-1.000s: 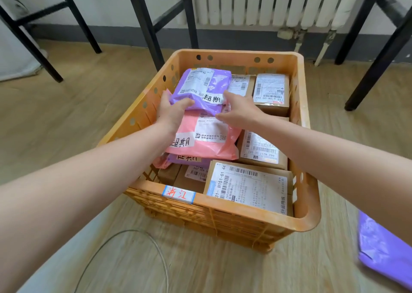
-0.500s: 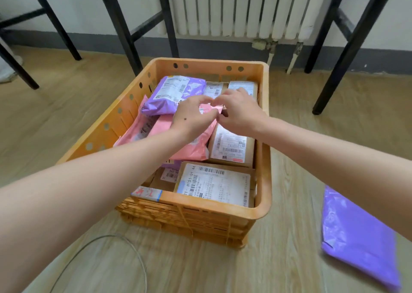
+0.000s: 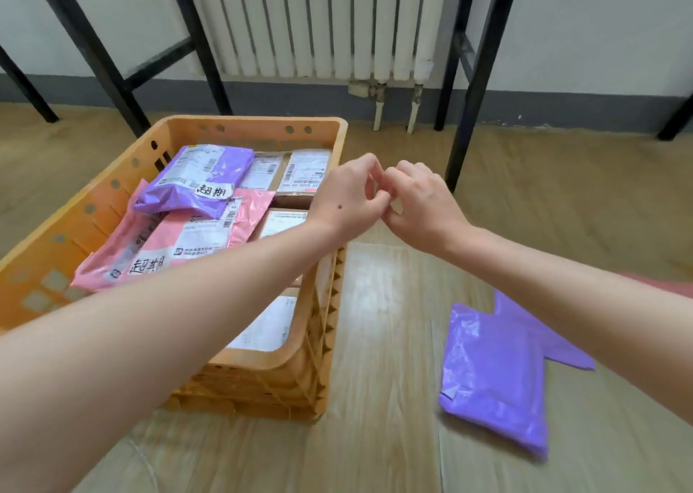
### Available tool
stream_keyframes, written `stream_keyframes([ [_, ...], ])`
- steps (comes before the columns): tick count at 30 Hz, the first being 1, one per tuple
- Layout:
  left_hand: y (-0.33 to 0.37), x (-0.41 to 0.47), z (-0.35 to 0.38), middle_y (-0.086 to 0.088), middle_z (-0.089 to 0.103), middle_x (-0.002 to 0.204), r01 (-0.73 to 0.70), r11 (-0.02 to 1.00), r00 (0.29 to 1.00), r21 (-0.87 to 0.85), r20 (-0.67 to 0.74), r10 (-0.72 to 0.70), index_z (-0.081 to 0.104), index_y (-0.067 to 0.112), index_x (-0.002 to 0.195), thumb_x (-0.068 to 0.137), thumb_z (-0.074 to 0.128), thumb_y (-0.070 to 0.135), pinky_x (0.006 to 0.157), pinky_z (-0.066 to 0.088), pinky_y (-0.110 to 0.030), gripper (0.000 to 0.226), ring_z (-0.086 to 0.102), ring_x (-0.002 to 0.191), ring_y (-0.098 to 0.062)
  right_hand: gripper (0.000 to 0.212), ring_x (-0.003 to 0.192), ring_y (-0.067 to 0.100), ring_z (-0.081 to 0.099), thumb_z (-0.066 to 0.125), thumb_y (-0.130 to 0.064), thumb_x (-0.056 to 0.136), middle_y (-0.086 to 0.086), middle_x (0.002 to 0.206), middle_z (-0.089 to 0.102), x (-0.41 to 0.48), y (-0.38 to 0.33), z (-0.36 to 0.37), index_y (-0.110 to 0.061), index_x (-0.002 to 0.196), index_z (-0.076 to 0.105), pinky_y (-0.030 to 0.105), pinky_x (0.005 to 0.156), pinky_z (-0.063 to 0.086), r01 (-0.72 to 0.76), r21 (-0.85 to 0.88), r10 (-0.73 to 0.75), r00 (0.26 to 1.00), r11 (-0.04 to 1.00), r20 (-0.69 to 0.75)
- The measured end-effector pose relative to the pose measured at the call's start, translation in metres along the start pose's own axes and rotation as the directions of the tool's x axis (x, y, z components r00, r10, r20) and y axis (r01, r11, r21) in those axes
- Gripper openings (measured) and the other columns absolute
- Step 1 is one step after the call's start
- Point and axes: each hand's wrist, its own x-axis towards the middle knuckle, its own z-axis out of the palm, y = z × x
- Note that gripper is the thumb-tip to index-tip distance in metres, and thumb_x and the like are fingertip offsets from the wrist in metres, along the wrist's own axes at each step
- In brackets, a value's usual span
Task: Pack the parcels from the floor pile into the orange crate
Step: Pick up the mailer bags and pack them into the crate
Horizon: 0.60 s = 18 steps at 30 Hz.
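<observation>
The orange crate point(image 3: 330, 143) stands on the floor at the left and holds several parcels. A purple mailer bag point(image 3: 198, 181) lies on top of a pink mailer bag point(image 3: 195, 237), with brown cardboard boxes point(image 3: 303, 173) beside them. My left hand point(image 3: 348, 196) and my right hand point(image 3: 420, 202) hover above the crate's right rim. Their curled fingertips touch each other and neither holds anything. A purple parcel point(image 3: 495, 380) lies on the floor to the right of the crate, with a second purple bag point(image 3: 562, 346) partly under my right forearm.
A white radiator point(image 3: 318, 23) hangs on the back wall. Black metal table legs point(image 3: 468, 91) stand behind and to the right of the crate, and more legs point(image 3: 105, 61) stand at the left. A pink edge point(image 3: 663, 286) shows behind my right forearm. The floor is wood.
Both hands let go of the mailer bags in the crate and drew right, meeting over the crate's right rim. The view swung right, showing more of the purple parcels on the floor.
</observation>
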Motion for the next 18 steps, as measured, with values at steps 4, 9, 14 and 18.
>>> stream_keyframes([
  [4,0.022,-0.01,0.046,0.001,0.06,0.079,0.185,0.982,0.97,-0.035,0.164,-0.177,0.061,0.015,0.096,0.085,0.058,0.02,0.068,0.052,-0.035,0.013,0.057,0.074,-0.016,0.018,0.086,0.024,0.049,0.052,-0.028,0.089,0.004,0.092,0.055,-0.037,0.039,0.006,-0.013,0.095,0.06,0.037,0.075,0.04,-0.137,-0.028,0.14,0.983,0.99,0.121],
  [9,0.044,-0.034,0.072,0.004,0.057,0.077,0.23,0.973,0.926,0.004,0.307,-0.22,0.066,0.014,0.091,0.089,0.055,0.015,0.062,0.047,-0.026,0.011,0.056,0.072,-0.013,0.019,0.104,0.027,0.055,0.053,-0.029,0.086,0.006,0.105,0.06,-0.088,0.068,0.028,-0.021,0.099,0.063,0.035,0.083,0.045,-0.438,-0.07,0.423,0.796,0.896,0.433],
  [14,0.041,-0.06,0.115,0.002,0.059,0.076,0.321,0.945,0.844,0.069,0.433,-0.318,0.063,0.021,0.083,0.083,0.051,0.017,0.07,0.053,-0.034,0.013,0.061,0.077,-0.021,0.026,0.102,0.027,0.057,0.055,-0.022,0.082,0.01,0.112,0.058,-0.138,0.08,0.037,-0.017,0.106,0.061,0.031,0.08,0.043,-0.525,-0.068,0.458,0.662,0.848,0.593],
  [18,0.042,-0.074,0.149,-0.003,0.062,0.085,0.403,0.911,0.747,0.086,0.544,-0.382,0.067,0.014,0.091,0.085,0.052,0.018,0.07,0.05,-0.031,0.017,0.06,0.081,-0.023,0.028,0.099,0.025,0.055,0.055,-0.021,0.081,0.01,0.115,0.054,-0.166,0.085,0.035,-0.017,0.109,0.057,0.036,0.084,0.048,-0.526,-0.078,0.445,0.621,0.847,0.645],
])
